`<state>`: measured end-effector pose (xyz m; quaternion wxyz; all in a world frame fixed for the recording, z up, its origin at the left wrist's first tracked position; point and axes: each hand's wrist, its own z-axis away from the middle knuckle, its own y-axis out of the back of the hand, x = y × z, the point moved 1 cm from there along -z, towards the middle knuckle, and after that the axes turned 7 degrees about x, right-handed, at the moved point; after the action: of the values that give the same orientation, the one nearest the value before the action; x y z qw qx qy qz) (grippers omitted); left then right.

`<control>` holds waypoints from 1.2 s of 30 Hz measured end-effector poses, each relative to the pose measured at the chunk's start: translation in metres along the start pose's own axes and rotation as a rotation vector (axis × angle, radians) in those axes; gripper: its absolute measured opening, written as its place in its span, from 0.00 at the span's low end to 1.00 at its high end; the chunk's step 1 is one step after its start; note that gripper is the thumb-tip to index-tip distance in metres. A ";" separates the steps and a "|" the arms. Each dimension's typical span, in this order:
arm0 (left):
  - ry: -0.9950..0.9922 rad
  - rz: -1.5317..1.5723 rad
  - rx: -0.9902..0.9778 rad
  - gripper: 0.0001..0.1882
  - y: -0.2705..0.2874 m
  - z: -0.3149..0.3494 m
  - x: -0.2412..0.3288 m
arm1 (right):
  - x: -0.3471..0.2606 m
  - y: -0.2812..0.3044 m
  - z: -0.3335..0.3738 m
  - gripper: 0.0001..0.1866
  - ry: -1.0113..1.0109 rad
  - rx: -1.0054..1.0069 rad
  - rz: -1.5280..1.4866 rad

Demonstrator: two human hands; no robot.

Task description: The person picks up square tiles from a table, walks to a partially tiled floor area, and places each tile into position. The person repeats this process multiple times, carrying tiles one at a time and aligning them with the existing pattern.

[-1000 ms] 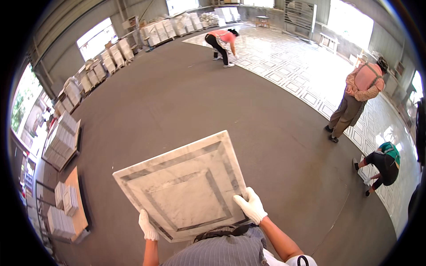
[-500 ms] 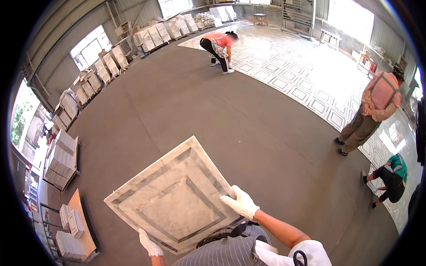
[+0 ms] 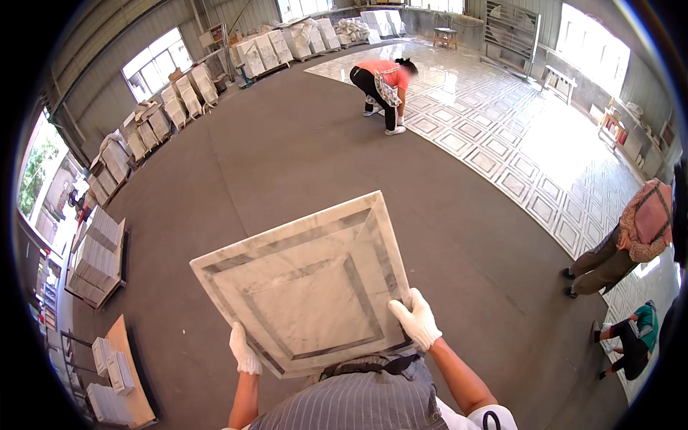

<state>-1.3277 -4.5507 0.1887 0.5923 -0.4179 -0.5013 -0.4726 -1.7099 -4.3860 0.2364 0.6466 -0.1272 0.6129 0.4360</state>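
I carry a square white marble tile [image 3: 301,283] with grey inlaid borders, held flat in front of my chest. My left hand [image 3: 244,349], in a white glove, grips its near left edge. My right hand [image 3: 416,321], also gloved, grips the near right corner with fingers over the top face. Below the tile runs a bare dark grey floor [image 3: 287,158].
Laid patterned tiles [image 3: 516,143] cover the floor at the right and far side. One person [image 3: 380,82] bends over them far ahead; two others [image 3: 631,240] stand and crouch at the right edge. Stacks of tiles [image 3: 97,254] on pallets line the left wall.
The view has swung and moved forward across the grey floor; the laid tiles and the bending person are closer. The tile has turned slightly in my hands. Both grips are unchanged.
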 end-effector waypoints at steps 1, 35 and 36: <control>0.028 0.033 0.006 0.27 -0.020 -0.017 0.001 | -0.002 -0.002 -0.017 0.22 -0.011 0.016 0.001; -0.005 0.156 0.288 0.27 -0.438 -0.558 0.060 | -0.240 -0.200 -0.738 0.24 0.102 -0.214 0.120; 0.011 0.145 0.255 0.27 -0.452 -0.583 0.069 | -0.247 -0.207 -0.755 0.24 0.088 -0.198 0.100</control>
<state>-1.6510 -5.2178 0.1797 0.6758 -0.3717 -0.5227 -0.3632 -2.0436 -5.1363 0.2200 0.5808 -0.1786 0.6002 0.5201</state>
